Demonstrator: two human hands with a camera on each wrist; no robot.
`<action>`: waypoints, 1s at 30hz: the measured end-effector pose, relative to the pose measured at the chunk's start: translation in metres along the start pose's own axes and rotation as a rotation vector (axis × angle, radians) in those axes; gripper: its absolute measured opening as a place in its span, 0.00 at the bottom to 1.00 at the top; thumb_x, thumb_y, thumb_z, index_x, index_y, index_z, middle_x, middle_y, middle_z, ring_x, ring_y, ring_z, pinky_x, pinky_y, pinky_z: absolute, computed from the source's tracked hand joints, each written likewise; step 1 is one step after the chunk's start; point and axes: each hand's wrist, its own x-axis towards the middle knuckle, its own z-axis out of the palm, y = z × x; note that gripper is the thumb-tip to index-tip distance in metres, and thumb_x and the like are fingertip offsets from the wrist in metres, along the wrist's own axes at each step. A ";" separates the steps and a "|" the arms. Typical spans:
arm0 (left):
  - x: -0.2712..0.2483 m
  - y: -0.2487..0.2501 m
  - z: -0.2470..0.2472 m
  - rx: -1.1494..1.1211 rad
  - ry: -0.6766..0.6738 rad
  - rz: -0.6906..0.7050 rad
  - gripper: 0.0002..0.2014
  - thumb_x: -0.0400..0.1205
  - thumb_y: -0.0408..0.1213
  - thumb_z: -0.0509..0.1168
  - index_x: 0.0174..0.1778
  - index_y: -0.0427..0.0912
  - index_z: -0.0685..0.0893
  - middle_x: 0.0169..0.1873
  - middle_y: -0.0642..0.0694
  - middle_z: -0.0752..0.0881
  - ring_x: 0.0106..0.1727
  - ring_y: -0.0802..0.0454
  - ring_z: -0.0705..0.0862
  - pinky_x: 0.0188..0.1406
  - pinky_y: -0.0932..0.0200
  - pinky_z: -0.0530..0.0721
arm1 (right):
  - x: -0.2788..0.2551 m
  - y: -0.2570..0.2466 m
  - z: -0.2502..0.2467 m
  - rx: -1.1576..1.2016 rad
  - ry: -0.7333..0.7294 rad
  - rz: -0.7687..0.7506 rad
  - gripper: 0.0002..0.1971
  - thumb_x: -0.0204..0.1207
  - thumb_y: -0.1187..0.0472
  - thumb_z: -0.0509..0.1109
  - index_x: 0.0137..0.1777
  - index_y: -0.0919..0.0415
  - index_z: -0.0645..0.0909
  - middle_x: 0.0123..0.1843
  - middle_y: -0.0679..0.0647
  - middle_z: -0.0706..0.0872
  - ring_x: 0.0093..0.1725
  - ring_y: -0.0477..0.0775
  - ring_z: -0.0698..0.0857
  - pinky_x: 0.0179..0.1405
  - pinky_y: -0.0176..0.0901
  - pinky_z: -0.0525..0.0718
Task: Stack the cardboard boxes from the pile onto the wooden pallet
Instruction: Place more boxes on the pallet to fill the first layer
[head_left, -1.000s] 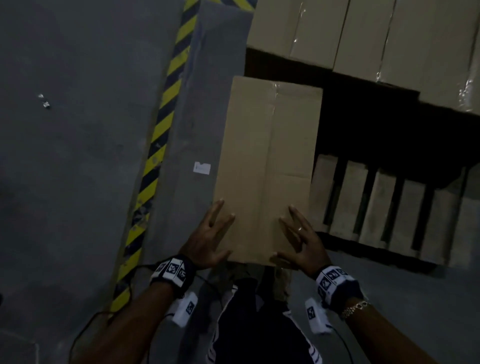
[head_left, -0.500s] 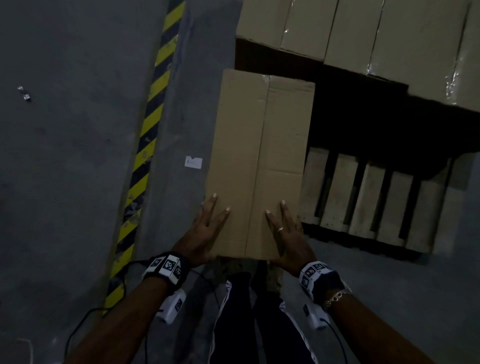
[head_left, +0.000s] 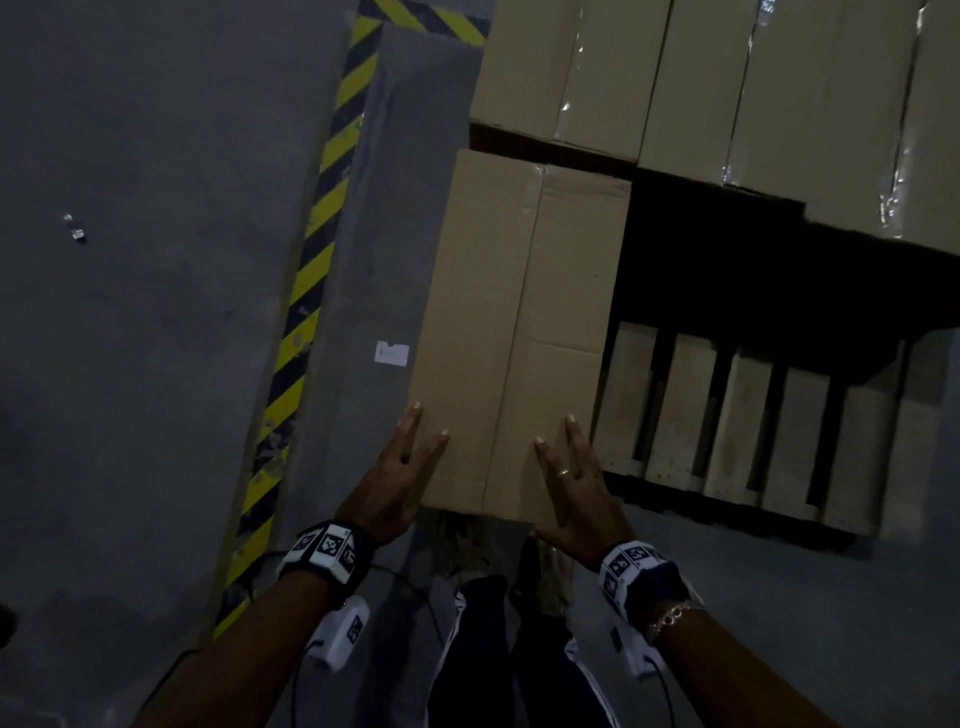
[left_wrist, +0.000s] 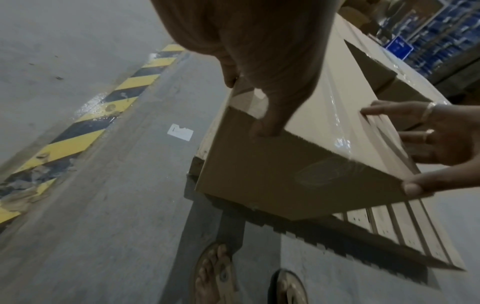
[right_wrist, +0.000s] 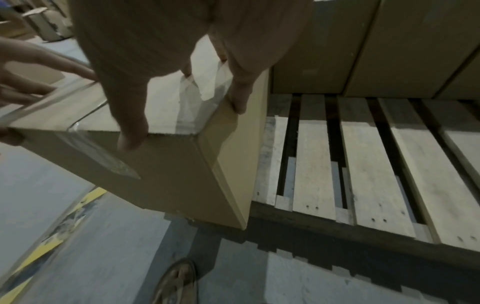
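A long brown cardboard box (head_left: 519, 312) lies lengthwise on the left end of the wooden pallet (head_left: 737, 431), its near end overhanging the pallet's front edge. My left hand (head_left: 400, 483) holds the near left corner, fingers along the top edge and thumb hooked over the end face (left_wrist: 265, 127). At the near right corner, my right hand (head_left: 576, 493) has fingers spread on top and over the right side (right_wrist: 239, 102), thumb on the end face (right_wrist: 132, 135). Clear tape runs along the box's top seam. Stacked boxes (head_left: 727, 88) fill the pallet's far part.
A yellow-and-black hazard stripe (head_left: 311, 260) runs along the grey floor left of the pallet, with a white label (head_left: 391, 353) stuck between them. My sandalled feet (left_wrist: 215, 273) stand just before the pallet's front edge. Bare slats (right_wrist: 363, 164) lie right of the box.
Both hands have turned so the fingers point straighter along the box top, less splayed than before. The box has hardly shifted on the pallet.
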 end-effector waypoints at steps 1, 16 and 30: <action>-0.001 0.001 0.001 -0.004 0.012 -0.004 0.56 0.67 0.15 0.70 0.89 0.54 0.56 0.88 0.46 0.36 0.86 0.30 0.59 0.52 0.50 0.87 | 0.000 0.001 0.000 0.005 -0.009 0.002 0.65 0.61 0.50 0.89 0.90 0.48 0.47 0.88 0.54 0.24 0.89 0.64 0.36 0.82 0.70 0.67; 0.006 -0.013 0.002 0.037 0.084 -0.134 0.53 0.69 0.11 0.60 0.87 0.56 0.59 0.88 0.38 0.51 0.53 0.26 0.85 0.26 0.56 0.70 | 0.011 -0.004 0.004 0.121 0.099 0.070 0.52 0.69 0.70 0.81 0.88 0.53 0.56 0.89 0.48 0.27 0.90 0.60 0.47 0.77 0.51 0.75; 0.007 -0.022 -0.002 -0.046 0.092 -0.149 0.49 0.76 0.18 0.69 0.86 0.60 0.59 0.85 0.42 0.59 0.54 0.29 0.85 0.27 0.48 0.85 | 0.008 -0.004 0.002 0.122 0.108 0.047 0.47 0.72 0.76 0.75 0.88 0.56 0.59 0.90 0.55 0.35 0.90 0.60 0.43 0.84 0.61 0.66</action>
